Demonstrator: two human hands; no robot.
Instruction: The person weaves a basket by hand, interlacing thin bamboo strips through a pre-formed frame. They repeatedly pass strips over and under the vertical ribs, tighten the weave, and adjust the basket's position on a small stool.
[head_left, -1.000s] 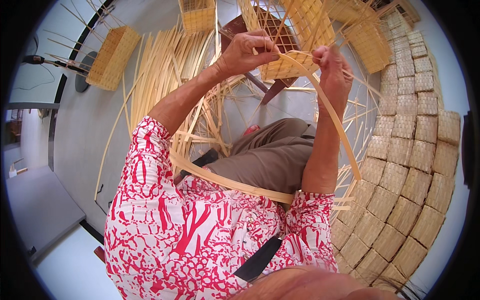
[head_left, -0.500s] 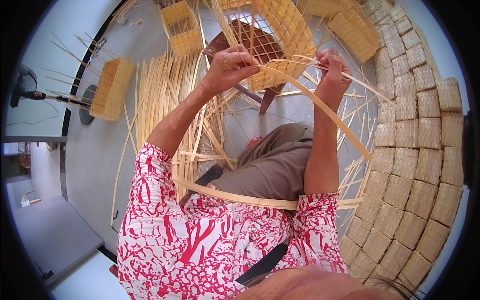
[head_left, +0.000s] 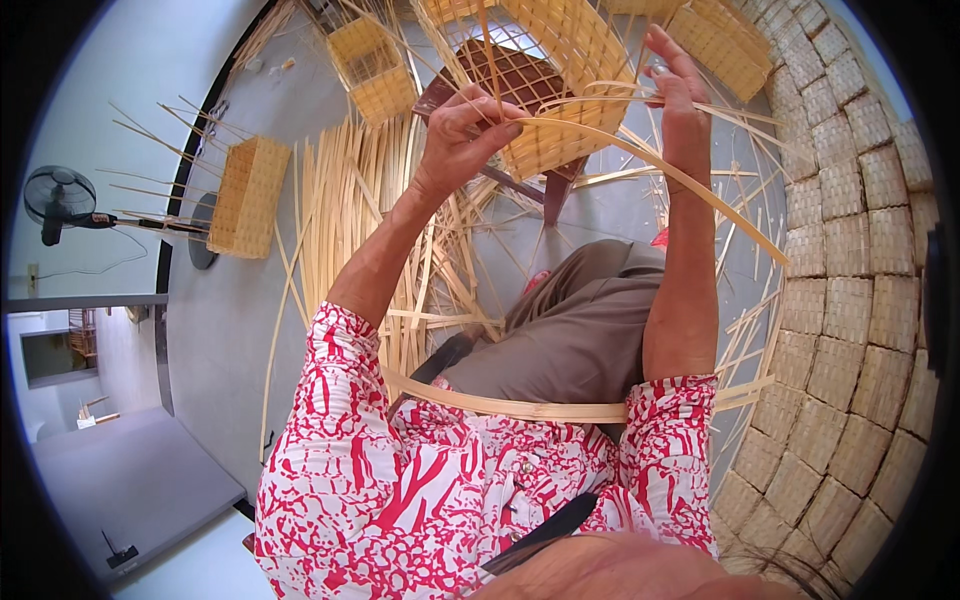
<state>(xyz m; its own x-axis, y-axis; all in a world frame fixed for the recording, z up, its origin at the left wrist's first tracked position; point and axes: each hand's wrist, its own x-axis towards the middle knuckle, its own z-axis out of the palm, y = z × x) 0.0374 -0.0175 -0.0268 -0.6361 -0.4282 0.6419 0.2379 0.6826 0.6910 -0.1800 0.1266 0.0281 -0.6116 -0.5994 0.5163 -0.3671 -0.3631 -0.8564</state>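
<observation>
Strip (head_left: 735, 215), pale and flat, bows from the left hand (head_left: 468, 135) across the right forearm, its upper part in front of the unfinished basket (head_left: 555, 150). From where I stand it looks very light and springy, and I'd guess it would crack if folded sharply; the end is the natural place to take it, flat between thumb and finger. The left thumb and fingertips pinch it just there. The right hand's (head_left: 683, 100) fingers stretch upward, uncurled, with thin strands (head_left: 745, 112) passing by the thumb. The basket sits over a dark stool (head_left: 553, 198), its loose stakes poking up close to the fingers and in their way. More strips (head_left: 500, 404) lie across the lap, a long heap (head_left: 335, 195) covers the floor, and woven blocks (head_left: 845, 310) are packed along the right.
</observation>
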